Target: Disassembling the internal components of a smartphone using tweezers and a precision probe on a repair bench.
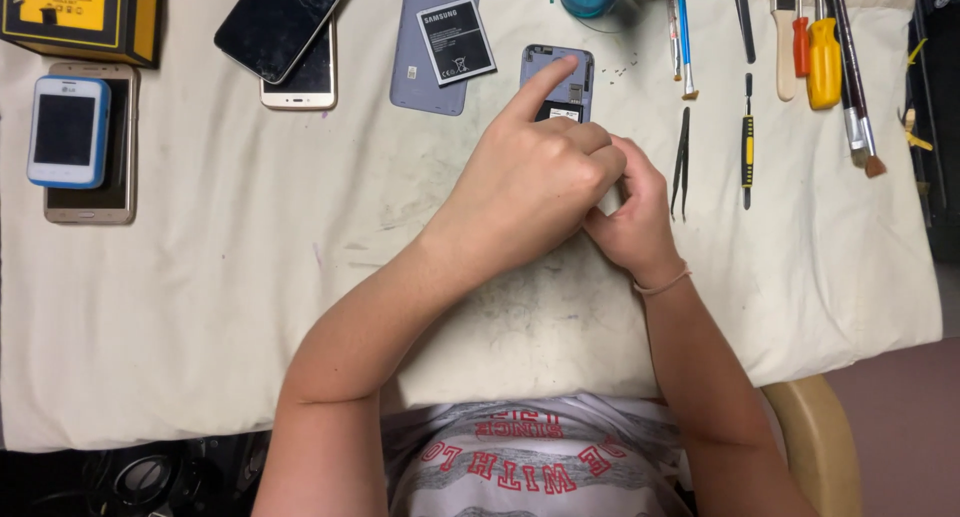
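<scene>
An opened blue-grey phone [575, 72] lies back side up on the white cloth, its battery bay bare. My left hand [535, 172] covers its lower half, with the index finger stretched out and pressing on the upper part of the phone. My right hand [630, 212] rests against the phone's lower right edge, fingers curled, mostly hidden behind the left hand; what it grips cannot be made out. A black battery [455, 40] lies on the phone's removed blue-grey back cover [420, 72] to the left.
Black tweezers [681, 162] and a yellow-black screwdriver [747, 137] lie right of the hands. Brushes and tools [820, 57] line the far right. Several phones lie at the left: a dark cracked one [285, 17], a white-blue one [67, 129]. A yellow box [85, 17] stands top left.
</scene>
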